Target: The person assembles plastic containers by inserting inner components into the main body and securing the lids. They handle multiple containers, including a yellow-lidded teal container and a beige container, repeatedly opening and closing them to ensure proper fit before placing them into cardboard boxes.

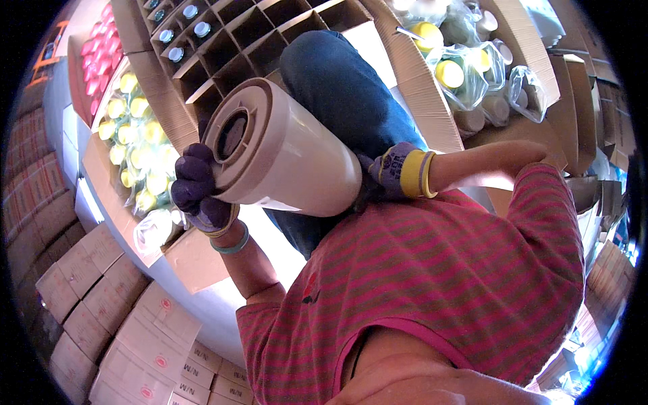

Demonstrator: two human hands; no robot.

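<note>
A large off-white plastic canister (304,145) lies tilted across my lap, its ribbed end with a round recessed ring facing up and to the left. My left hand (202,182), in a dark purple work glove, is closed around the rim of that end. Against the canister's lower right end is my right hand (398,170), in a grey-purple glove with a yellow cuff. Its dark fingers curl at the edge and are partly hidden behind the canister. Under the canister is my leg (351,88) in dark blue trousers.
Ahead stands an open carton with cardboard dividers (250,30), a few bottles with pale caps in its left cells. Yellow-capped bottles fill a carton (135,145) at left. A carton of bagged containers (466,67) is at right. Stacked closed cartons (145,344) line the lower left.
</note>
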